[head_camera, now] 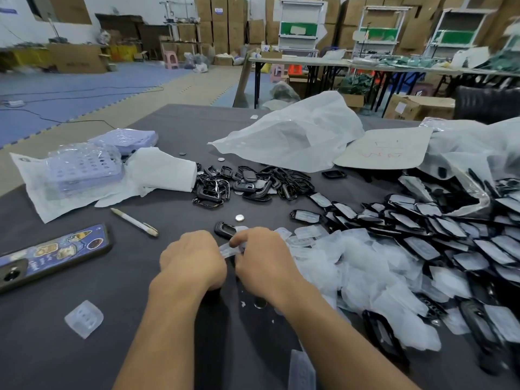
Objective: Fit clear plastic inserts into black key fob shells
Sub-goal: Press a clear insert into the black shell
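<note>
Left hand (pixel 194 260) and right hand (pixel 261 263), knuckles up, seemingly both pinch one clear insert (pixel 227 250).

We're looking across a small assembly workshop, and everything in view is pointing that way. Cardboard cartons (pixel 219 23) are stacking high along the back wall. White workstation racks (pixel 302 29) with green panels are standing behind long folding tables (pixel 298 61). Blue foam mats (pixel 70 85) are covering part of the floor, with a pink plastic stool (pixel 171 59) sitting out there. Up close, the grey-covered work table (pixel 84 277) is carrying parts in bulk: black key fob shells (pixel 253 181) are lying in a loose heap, clear inserts (pixel 351 266) are piling up on the right, and big plastic bags (pixel 295 136) are lying crumpled beside them.
</note>
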The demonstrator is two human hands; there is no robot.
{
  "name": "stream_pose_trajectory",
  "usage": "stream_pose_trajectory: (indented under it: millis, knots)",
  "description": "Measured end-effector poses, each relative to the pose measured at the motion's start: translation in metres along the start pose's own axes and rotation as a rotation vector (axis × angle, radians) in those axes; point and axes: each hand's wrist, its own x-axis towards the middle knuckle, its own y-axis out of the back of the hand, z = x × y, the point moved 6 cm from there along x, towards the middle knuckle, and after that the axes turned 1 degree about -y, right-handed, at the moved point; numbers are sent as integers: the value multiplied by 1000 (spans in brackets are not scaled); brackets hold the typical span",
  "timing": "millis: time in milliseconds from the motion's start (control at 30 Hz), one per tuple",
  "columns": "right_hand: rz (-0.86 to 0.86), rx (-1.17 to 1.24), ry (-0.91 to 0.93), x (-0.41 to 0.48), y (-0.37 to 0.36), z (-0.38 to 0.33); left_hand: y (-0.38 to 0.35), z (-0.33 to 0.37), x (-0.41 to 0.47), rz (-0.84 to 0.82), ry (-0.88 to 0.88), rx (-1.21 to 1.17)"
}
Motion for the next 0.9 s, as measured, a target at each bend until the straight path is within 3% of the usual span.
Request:
stream_pose_trajectory:
  millis: [67, 133, 200, 267, 367, 433, 533, 600, 700, 767, 900]
  knots:
    - [32, 120, -3, -8, 3, 3, 7, 2, 5, 117, -84, -179]
    - [44, 353, -12, -16, 10, 6, 17, 10, 7, 287, -171, -493]
    - [87, 512, -64, -20, 20, 16, 20, 24, 4, 355, -240, -830]
    - [156, 568, -127, -19, 38, 31, 12, 39, 2, 309, -246, -1173]
    - [170, 645, -169, -20, 64, 53, -7, 62, 0, 88, -253, -1679]
    - [196, 636, -207, -22, 77, 66, -14, 77, -4, 51, -295, -1725]
    - [325, 575, -282, -26, 91, 89, -24, 93, -10, 66, -308, -1592]
    - [388, 610, -313, -28, 98, 100, -35, 108, -14, -80, -325, -1574]
    - [303, 616, -303, -22, 105, 107, -39, 131, -19, -248, -337, -1655]
    - [288, 480, -287, -11, 123, 119, -35, 138, -9, -173, -268, -1680]
    - [486, 88, -358, 27, 208, 184, -32, 143, 15, -28, -159, -1698]
